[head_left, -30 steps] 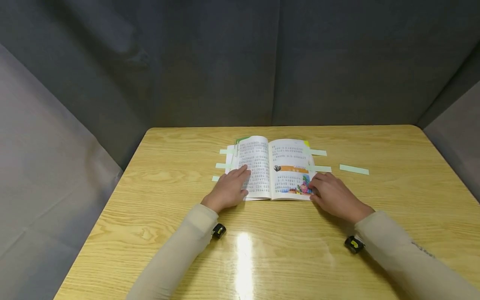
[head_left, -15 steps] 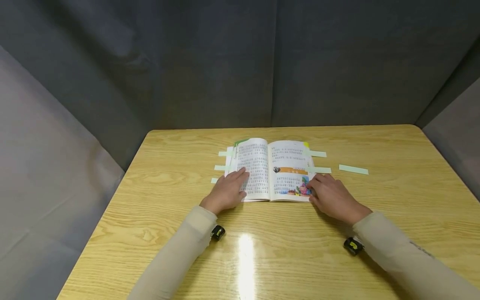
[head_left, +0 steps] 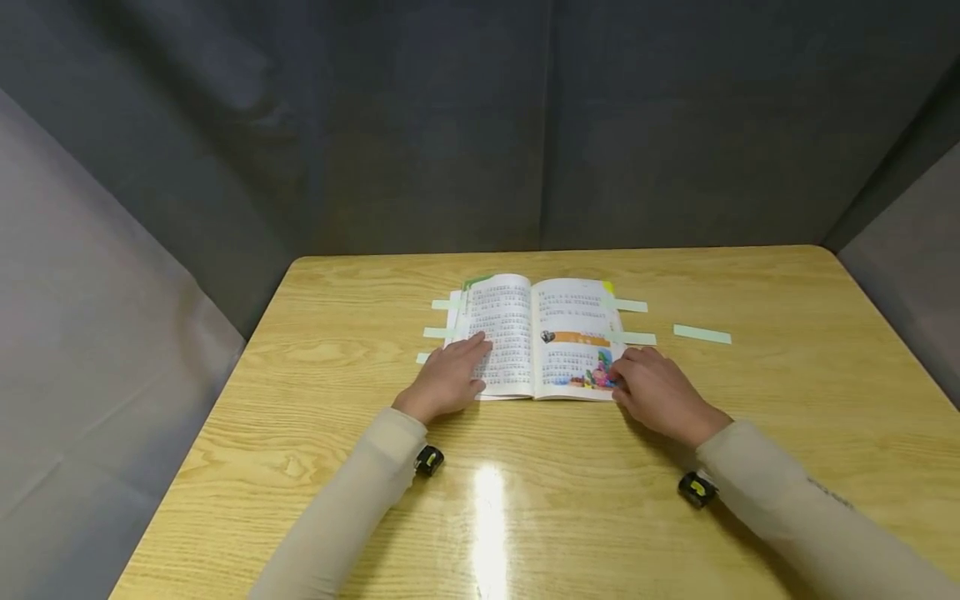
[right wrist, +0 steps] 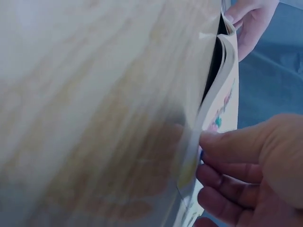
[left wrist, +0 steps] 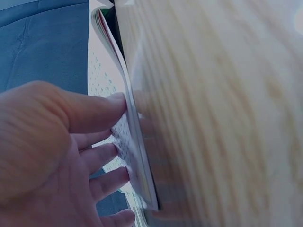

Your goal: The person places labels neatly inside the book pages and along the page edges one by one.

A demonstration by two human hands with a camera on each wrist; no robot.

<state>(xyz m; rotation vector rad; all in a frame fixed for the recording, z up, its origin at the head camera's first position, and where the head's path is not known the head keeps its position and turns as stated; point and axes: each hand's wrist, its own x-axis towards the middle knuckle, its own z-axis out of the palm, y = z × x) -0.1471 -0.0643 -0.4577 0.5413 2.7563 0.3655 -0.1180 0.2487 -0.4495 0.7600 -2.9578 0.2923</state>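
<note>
An open book [head_left: 573,298] lies on the table in the head view, with printed text and a colourful picture low on its right page. My left hand [head_left: 444,375] rests on the left page, fingers spread and fairly straight; in the left wrist view its thumb touches the lower page edge. At the lower right corner, my right hand [head_left: 663,390] has curled fingers and pinches the page edge between thumb and index finger [right wrist: 213,176]. Pale green paper strips stick out from both sides of the book, such as one strip [head_left: 637,338] just above my right hand.
A loose pale green strip [head_left: 702,334] lies on the wooden table [head_left: 360,300] right of the book. Dark cloth [head_left: 420,150] hangs behind the table, and lighter cloth [head_left: 90,333] stands at the left. Both wrists wear small black devices.
Both hands keep their places on the book, and the pages stay as they were. The whole scene has shifted slightly left in the head view.
</note>
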